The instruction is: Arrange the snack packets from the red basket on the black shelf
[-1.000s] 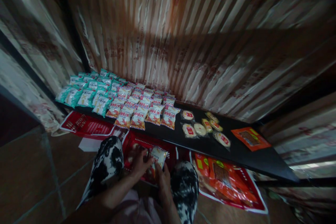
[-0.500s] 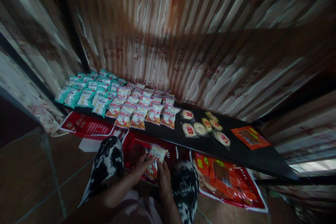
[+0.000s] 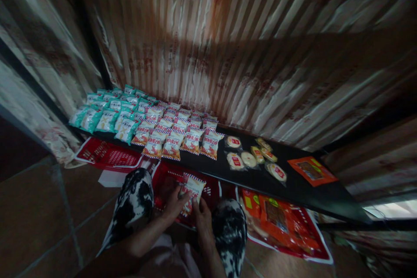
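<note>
Between my knees, my left hand [image 3: 176,205] and my right hand [image 3: 201,213] grip a snack bag [image 3: 194,187] from its two sides. White at the top, it has a striped edge and orange-red print lower down. Under it is a red plastic basket [image 3: 213,186], whose inside is partly hidden by my hands. On the black shelf [image 3: 208,166] just beyond stand rows of matching white and orange snack bags [image 3: 172,144]. Teal snack bags [image 3: 107,120] fill the shelf's left end.
Round wrapped cakes [image 3: 235,161] and small yellow packets [image 3: 257,154] lie mid-shelf, with an orange packet [image 3: 312,170] further right. Below the shelf are a red basket of orange packets [image 3: 276,215] and another red basket [image 3: 114,156] at left. A pleated curtain [image 3: 202,47] hangs behind.
The snack bag in my hands has tipped and turned slightly, so more of its front print faces me. My hands have shifted a little around it. The shelf goods are the same.
</note>
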A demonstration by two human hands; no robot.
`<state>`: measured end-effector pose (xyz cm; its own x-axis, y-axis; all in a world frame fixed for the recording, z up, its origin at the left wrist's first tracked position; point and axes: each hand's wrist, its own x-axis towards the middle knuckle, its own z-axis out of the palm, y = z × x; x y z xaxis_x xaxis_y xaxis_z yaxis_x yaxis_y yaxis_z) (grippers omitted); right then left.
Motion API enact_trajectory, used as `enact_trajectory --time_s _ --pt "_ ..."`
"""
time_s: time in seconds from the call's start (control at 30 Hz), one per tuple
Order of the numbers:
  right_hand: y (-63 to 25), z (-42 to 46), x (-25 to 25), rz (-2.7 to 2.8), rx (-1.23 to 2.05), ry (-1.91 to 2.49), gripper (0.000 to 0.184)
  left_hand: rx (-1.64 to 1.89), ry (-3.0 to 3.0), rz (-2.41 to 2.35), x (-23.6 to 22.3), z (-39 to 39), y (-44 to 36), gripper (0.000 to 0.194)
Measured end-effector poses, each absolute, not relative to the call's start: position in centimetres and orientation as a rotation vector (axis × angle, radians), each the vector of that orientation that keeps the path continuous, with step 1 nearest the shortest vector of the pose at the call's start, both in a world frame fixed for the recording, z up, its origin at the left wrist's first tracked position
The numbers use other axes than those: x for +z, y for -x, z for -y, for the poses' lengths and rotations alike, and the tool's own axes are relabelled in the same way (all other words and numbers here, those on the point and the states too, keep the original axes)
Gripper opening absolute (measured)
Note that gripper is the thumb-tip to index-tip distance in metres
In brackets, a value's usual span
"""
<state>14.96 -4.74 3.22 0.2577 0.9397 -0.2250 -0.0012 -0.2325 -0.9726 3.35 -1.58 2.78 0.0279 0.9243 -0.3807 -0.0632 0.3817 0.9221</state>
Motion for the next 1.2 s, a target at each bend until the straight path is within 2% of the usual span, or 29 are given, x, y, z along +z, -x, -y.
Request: enact_trajectory --time_s 0.23,0.63,0.83,1.2 --pt "-15.1 4.2 3.5 0.895 1.229 1.503 0.066 0.974 -0.881 -1.353 3.4 1.8 -2.8 0.049" --pt "-14.1 3.0 5.5 0.952 1.33 1.395 0.062 1.09 -1.042 -1.34 4.1 0.1 -1.9 0.049" --pt "-14.3 1.8 6.7 1.032 1.221 1.408 0.058 1.082 -1.111 -1.399 4.9 -0.7 -1.7 0.044" --pt "-14.5 -1.0 7.4 1.074 1.158 1.431 0.062 1.067 -1.255 -1.524 7.0 -2.9 -1.9 0.041"
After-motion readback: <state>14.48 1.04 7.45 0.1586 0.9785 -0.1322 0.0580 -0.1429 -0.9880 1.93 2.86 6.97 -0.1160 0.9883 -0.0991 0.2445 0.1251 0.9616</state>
